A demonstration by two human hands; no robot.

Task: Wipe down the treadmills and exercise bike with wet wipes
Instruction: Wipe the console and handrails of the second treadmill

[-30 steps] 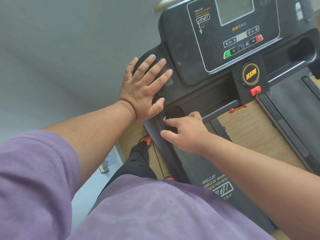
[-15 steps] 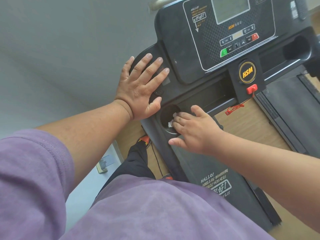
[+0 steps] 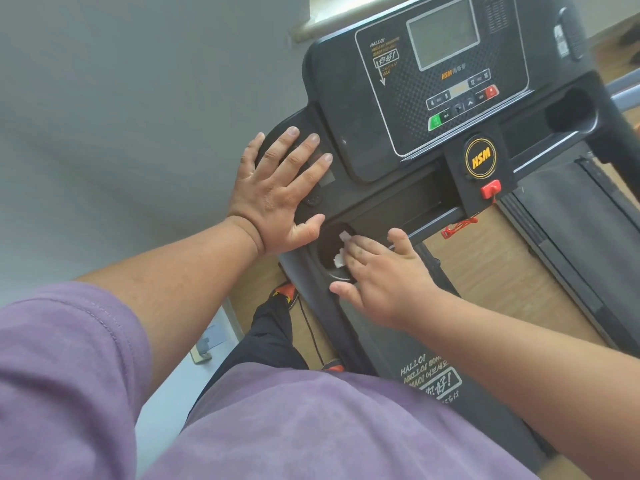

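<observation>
Black treadmill console (image 3: 349, 109), grey display, HSM badge, red safety key (image 3: 491, 189). Left hand (image 3: 277, 199): flat, fingers straight and spread, resting on the console's left wing. Right hand (image 3: 381, 275): fingers extended, pressing a small crumpled white wet wipe (image 3: 341, 249) into the round black cup holder (image 3: 329, 247) at the console's lower left. Wooden floor (image 3: 485, 265) below.

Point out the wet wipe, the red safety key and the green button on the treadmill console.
wet wipe (image 3: 341, 258), head view, white edge showing past the fingers.
red safety key (image 3: 490, 189), head view, its top face.
green button (image 3: 435, 122), head view, its centre.
</observation>
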